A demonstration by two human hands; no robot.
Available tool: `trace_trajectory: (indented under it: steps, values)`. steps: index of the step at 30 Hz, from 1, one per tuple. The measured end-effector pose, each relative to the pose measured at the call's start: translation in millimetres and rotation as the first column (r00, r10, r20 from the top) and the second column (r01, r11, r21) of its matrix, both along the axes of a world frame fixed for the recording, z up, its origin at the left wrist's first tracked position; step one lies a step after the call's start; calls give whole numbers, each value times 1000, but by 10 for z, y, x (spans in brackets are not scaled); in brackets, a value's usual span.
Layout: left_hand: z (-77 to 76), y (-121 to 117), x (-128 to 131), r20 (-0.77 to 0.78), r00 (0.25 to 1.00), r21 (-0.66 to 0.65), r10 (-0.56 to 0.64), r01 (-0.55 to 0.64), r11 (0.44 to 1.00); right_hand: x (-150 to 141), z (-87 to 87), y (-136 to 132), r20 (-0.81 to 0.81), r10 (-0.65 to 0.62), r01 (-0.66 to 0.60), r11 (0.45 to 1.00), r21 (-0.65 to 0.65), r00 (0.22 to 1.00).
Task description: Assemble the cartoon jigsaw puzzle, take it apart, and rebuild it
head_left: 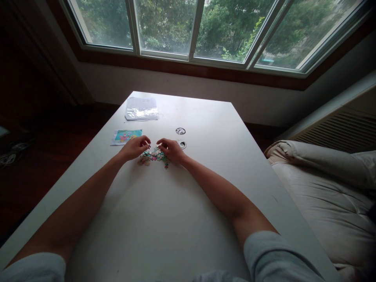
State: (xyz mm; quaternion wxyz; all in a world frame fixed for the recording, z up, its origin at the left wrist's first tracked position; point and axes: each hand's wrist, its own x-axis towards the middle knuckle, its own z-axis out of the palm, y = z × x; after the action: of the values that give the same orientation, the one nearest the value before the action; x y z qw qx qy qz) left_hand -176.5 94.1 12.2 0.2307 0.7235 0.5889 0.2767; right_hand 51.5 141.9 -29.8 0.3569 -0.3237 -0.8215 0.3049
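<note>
A small heap of colourful jigsaw puzzle pieces [158,155] lies on the white table [164,227], in green, pink and pale tones. At the left edge of the heap my left hand [135,147] is closed, with a dark pink puzzle piece [149,146] at its fingertips. My right hand [172,150] rests over the heap's right side, its fingers curled down among the pieces. Whatever its fingertips pinch is too small to make out. Just behind my left hand lies a picture card [126,135] with a turquoise background and pink figures.
A clear plastic bag with white paper [141,108] lies at the table's far left. Beyond my right hand are a round hole [180,131] in the tabletop and a ring-shaped cover [182,144]. A pale padded seat [320,196] stands to the right, windows [223,31] ahead.
</note>
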Motion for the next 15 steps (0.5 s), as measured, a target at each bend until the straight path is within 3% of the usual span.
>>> trace_trajectory:
  steps: [5, 8, 11, 15]
  values:
    - [69, -49, -154, -128, 981, -39, -144, 140, 989, 77, 15, 87, 63, 8, -14, 996, 90, 998]
    - [126, -110, -185, -253, 933, -62, -256, 249, 967, 152, 83, 114, 204, -10, -23, 987, 156, 979]
    - [181, -162, -163, -360, 873, -132, -328, 301, 945, 210, 199, 77, 422, -44, -49, 977, 206, 905]
    - [198, -170, -97, -427, 844, -154, -324, 286, 946, 203, 343, -52, 610, -22, -115, 976, 185, 792]
